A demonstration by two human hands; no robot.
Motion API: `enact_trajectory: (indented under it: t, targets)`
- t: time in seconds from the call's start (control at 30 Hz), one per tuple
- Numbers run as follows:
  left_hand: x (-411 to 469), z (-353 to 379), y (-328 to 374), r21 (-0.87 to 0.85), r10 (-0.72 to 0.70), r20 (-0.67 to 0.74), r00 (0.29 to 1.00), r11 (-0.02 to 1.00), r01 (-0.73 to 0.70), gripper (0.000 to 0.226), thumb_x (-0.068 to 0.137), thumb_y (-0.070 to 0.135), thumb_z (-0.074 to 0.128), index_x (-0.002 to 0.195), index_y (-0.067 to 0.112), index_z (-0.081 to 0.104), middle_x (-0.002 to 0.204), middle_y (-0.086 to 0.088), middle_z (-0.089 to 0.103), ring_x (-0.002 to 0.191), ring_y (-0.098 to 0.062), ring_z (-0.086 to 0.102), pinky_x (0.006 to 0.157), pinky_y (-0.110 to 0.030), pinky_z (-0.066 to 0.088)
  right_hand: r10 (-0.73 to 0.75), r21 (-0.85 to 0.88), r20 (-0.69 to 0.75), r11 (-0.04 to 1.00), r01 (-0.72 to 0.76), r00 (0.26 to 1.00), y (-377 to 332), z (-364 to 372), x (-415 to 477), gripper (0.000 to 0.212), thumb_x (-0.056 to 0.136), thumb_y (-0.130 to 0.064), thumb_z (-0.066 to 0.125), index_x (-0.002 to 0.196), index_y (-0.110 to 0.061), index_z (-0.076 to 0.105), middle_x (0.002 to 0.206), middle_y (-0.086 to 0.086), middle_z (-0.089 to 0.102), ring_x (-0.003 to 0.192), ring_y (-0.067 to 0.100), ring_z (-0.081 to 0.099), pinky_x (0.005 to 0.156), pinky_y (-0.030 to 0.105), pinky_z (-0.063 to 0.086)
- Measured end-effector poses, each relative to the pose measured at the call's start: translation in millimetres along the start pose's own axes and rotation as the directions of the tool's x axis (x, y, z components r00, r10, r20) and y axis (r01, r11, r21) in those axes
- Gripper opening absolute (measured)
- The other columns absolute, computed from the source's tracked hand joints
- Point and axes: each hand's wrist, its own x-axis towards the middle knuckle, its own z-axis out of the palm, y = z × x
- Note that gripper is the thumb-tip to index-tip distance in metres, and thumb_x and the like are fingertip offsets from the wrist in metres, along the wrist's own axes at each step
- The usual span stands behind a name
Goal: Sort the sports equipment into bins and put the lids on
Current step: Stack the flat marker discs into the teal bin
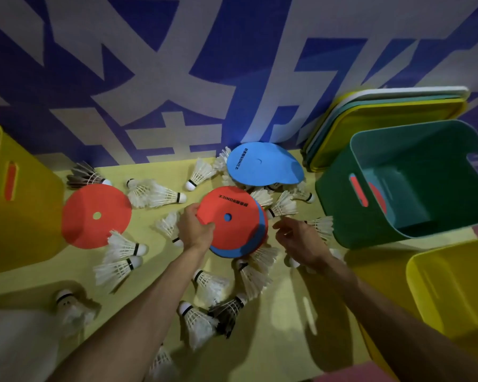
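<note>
One head-worn wide-angle view is given, aimed forward and steeply down, centred on the orange disc (233,213). The left hand (196,230) and right hand (301,242) are framed closely, arms crossing the near edge; the far wall (149,78) appears bowed — probably by the lens.

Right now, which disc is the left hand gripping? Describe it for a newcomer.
Start at the green bin on the right; just left of it, among white shuttlecocks, two discs are stacked. The target is the top red disc, pinched at its edge by the left hand. Unlike the lone red disc further left, it lies on a blue disc.
</note>
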Motion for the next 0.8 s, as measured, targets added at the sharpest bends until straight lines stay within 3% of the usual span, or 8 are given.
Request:
enact_trajectory:
  t: [0.13, 0.23, 0.33, 0.43, 0.57, 0.67, 0.8]
  targets:
    - [-3, 0, 14, -0.093, 0.021, -0.11, 0.994, 0.995, -0.032, 0.048, 0.07, -0.004, 0.072, 0.114, 0.007, 0.056, 0.097, -0.01, 0.067, 0.085, -0.024, 0.063, 0.076, -0.035, 0.052, 0.044, 0.003, -0.009, 0.999, -0.044, 0.999, 1, -2, 1, 0.027, 0.092, -0.012, 0.054, 0.119, -0.012, 0.061, 0.111, 0.006, 0.068, 0.092, 0.021, 0.067, 0.08, 0.031, 0.054]
    - [-6, -6, 22, -0.142, 0.018, -0.04, 0.999, 0.99, -0.024, 0.037, 0.08, -0.002, 0.068, 0.116, 0.005, 0.06, 0.091, -0.003, 0.06, 0.084, -0.019, 0.058, 0.076, -0.029, 0.047, 0.06, 0.01, -0.021, 0.998, -0.059, 0.998, 1, -1, 2, 0.029, 0.091, -0.012, 0.055, 0.12, -0.012, 0.06, 0.109, 0.006, 0.069, 0.096, 0.021, 0.065, 0.081, 0.029, 0.051]
    - [-7, -15, 22, -0.106, 0.07, 0.045, 0.997, 0.992, -0.065, 0.023, 0.084, 0.004, 0.067, 0.106, 0.008, 0.068, 0.088, 0.001, 0.064, 0.084, -0.018, 0.061, 0.078, -0.03, 0.051, 0.064, -0.015, -0.041, 0.998, -0.065, 0.997, -2, 4, 7, 0.035, 0.089, -0.013, 0.058, 0.124, -0.012, 0.058, 0.112, 0.006, 0.067, 0.099, 0.021, 0.064, 0.082, 0.028, 0.05]
    - [-6, -31, 23, -0.052, 0.115, 0.051, 0.992, 0.992, -0.113, 0.023, 0.082, 0.008, 0.07, 0.105, 0.01, 0.068, 0.095, 0.002, 0.065, 0.088, -0.016, 0.061, 0.078, -0.028, 0.049, 0.037, -0.08, -0.117, 0.996, -0.046, 0.992, -8, 14, 15, 0.041, 0.086, -0.017, 0.061, 0.127, -0.011, 0.057, 0.12, 0.012, 0.059, 0.104, 0.027, 0.06, 0.089, 0.033, 0.048]
    - [-13, -54, 22, -0.093, 0.108, 0.031, 0.994, 0.99, -0.105, 0.024, 0.084, 0.01, 0.067, 0.103, 0.022, 0.058, 0.107, -0.001, 0.068, 0.093, -0.022, 0.066, 0.079, -0.041, 0.056, 0.081, -0.117, -0.094, 0.989, -0.092, 0.992, -21, 33, 26, 0.043, 0.087, -0.019, 0.058, 0.128, -0.008, 0.052, 0.127, 0.017, 0.05, 0.117, 0.033, 0.046, 0.097, 0.035, 0.039]
    - [-25, -68, 24, -0.157, 0.09, -0.02, 0.996, 0.983, -0.092, 0.032, 0.087, 0.01, 0.065, 0.115, 0.016, 0.053, 0.108, 0.005, 0.063, 0.095, -0.018, 0.063, 0.079, -0.047, 0.057, 0.121, -0.212, -0.082, 0.968, -0.136, 0.989, -26, 47, 31, 0.062, 0.084, -0.033, 0.064, 0.136, -0.006, 0.043, 0.138, 0.021, 0.039, 0.128, 0.036, 0.035, 0.106, 0.038, 0.032]
    - [-37, -80, 24, -0.286, 0.068, -0.057, 0.996, 0.955, -0.081, 0.033, 0.09, 0.004, 0.06, 0.116, 0.015, 0.042, 0.112, 0.002, 0.057, 0.097, -0.02, 0.061, 0.052, -0.032, 0.059, 0.084, -0.335, -0.202, 0.93, -0.149, 0.976, -32, 59, 31, 0.07, 0.079, -0.038, 0.069, 0.132, -0.002, 0.04, 0.135, 0.019, 0.037, 0.125, 0.035, 0.035, 0.105, 0.04, 0.033]
